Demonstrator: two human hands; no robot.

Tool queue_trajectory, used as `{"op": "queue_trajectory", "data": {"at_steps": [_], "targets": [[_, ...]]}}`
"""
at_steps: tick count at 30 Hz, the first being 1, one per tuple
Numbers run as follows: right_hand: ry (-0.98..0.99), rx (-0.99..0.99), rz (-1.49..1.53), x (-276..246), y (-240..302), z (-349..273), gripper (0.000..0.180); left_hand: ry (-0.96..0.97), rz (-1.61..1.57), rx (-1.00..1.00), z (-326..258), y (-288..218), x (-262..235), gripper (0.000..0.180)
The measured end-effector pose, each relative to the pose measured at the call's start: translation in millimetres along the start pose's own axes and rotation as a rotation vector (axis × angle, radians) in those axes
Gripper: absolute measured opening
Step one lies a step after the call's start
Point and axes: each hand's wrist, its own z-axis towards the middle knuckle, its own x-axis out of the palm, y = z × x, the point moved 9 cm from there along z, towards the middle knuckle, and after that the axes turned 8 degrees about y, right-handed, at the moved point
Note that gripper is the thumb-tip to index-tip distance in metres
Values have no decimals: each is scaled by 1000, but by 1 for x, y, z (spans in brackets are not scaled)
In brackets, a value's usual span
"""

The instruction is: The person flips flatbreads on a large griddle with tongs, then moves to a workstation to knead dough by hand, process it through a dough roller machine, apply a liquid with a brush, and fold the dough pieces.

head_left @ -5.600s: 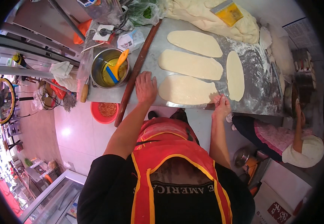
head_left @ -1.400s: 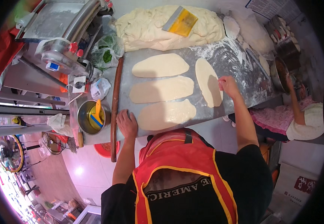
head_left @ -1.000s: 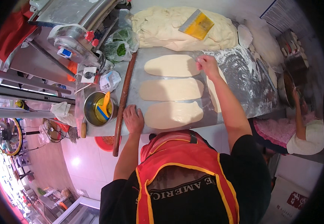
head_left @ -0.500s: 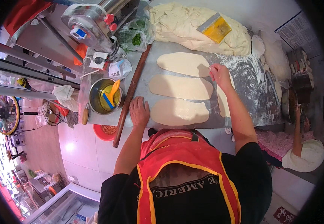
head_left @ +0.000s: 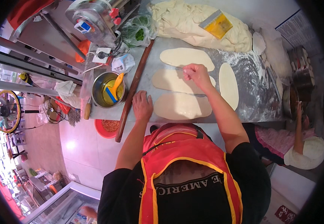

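My left hand [head_left: 142, 106] rests flat on the metal worktop [head_left: 143, 74], fingers stretched out, just right of a long brown wooden rolling pin [head_left: 135, 89]. Over the middle one of three oval dough sheets, my right hand [head_left: 197, 76] is closed in a pinch; what its fingertips hold, if anything, is too small to make out. That middle dough sheet [head_left: 169, 82] lies between a far dough sheet [head_left: 186, 58] and a near dough sheet [head_left: 182, 107]. To the right of them, another dough sheet [head_left: 228, 86] lies lengthwise away from me.
A large dough mass [head_left: 180, 22] with a yellow-handled scraper [head_left: 217, 25] on it fills the back. At left stands a metal pot [head_left: 97, 87] of yellow liquid with an orange-handled brush [head_left: 115, 87]. A red bowl [head_left: 99, 128] sits below the edge. A co-worker [head_left: 304, 151] is at right.
My right hand has moved left, from beside the right-hand dough sheet to above the middle one, still pinched. My left hand stays flat by the rolling pin. The view has shifted slightly.
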Motion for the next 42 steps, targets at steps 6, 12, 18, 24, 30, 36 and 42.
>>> {"op": "queue_trajectory", "data": {"at_steps": [6, 12, 18, 24, 30, 36, 42], "targets": [[-99, 55, -69, -34, 2, -29, 14, -26, -1, 8, -4, 3, -3, 30], [212, 55, -30, 14, -57, -93, 16, -24, 16, 19, -3, 1, -1, 30], [-16, 115, -395, -12, -55, -109, 15, -13, 27, 2, -3, 5, 4, 29], [-432, 118, -346, -136, -33, -116, 11, -34, 65, 14, -2, 1, 1, 28], [-438, -149, -980, -186, -34, -121, 15, -21, 37, 36, -1, -4, 3, 30], [-409, -6, -1127, -144, -62, -130, 31, 14, -4, 130, -3, 0, -3, 29], [-233, -72, -798, -80, -77, -114, 48, 76, -73, 204, -10, -1, -2, 28]]}}
